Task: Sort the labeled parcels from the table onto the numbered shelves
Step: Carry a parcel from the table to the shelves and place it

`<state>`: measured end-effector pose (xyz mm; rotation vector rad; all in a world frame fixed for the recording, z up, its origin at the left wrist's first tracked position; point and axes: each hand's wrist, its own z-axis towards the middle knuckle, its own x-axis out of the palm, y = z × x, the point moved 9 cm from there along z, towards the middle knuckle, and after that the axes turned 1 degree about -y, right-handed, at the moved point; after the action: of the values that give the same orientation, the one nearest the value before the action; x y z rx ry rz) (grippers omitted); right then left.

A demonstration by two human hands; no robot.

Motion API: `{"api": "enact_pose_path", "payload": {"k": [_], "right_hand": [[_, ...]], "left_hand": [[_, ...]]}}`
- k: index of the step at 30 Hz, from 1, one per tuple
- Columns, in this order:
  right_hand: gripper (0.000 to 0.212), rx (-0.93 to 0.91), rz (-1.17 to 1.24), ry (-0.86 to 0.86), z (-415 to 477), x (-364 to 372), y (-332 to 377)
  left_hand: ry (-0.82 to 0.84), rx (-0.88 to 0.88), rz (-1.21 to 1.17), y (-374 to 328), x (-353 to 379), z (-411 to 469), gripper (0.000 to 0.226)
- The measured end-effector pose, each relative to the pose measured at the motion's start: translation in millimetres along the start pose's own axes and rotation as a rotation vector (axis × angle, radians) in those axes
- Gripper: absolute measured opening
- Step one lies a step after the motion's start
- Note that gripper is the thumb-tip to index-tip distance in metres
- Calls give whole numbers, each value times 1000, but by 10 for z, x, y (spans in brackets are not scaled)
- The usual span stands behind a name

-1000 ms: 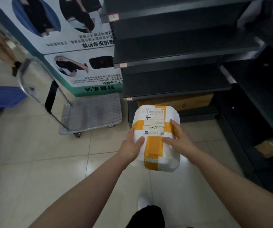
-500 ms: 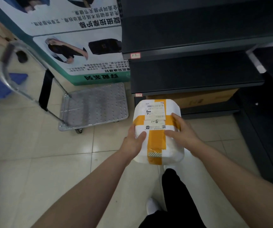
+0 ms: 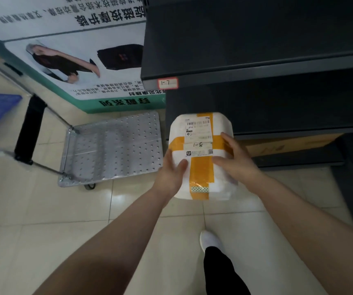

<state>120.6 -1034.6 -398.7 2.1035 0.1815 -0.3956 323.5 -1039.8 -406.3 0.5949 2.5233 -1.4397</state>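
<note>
You hold the white parcel (image 3: 200, 167), marked 1-8, between your hands. Your left hand (image 3: 172, 169) grips its left edge with the thumb lying on top. Your right hand (image 3: 239, 161) curls over its right edge. Just beyond your hands stand the dark shelves (image 3: 267, 73), with a tag (image 3: 167, 83) reading 1-7 above them.

Person wears black trousers (image 3: 220, 271) and white shoe (image 3: 209, 239).

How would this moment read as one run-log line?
left hand: grips parcel | right hand: grips parcel | parcel label: 1-8 | shelf tag: 1-7 | placed: not yet
</note>
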Motion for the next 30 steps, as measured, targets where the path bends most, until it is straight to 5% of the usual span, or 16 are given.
{"api": "enact_pose_path", "payload": {"k": [7,12,18,21,30], "right_hand": [[63,-185,-113,-93,1285,-114,363],[51,-236,-293,-2,1641,19,271],[71,-344,-477,69,1384,87,195],[68,-393,-698,70,1271,160,107],[53,-473,-803,-88,1826,234,456]], "left_hand": [[-102,44,-35,-249,83,1270,66],[-59,55,-31,-84,253,1725,79],[-52,381,557,-429,265,1419,86],[-53,394,794,-436,273,1447,76],[-150,338,760,-670,225,2022,70]]}}
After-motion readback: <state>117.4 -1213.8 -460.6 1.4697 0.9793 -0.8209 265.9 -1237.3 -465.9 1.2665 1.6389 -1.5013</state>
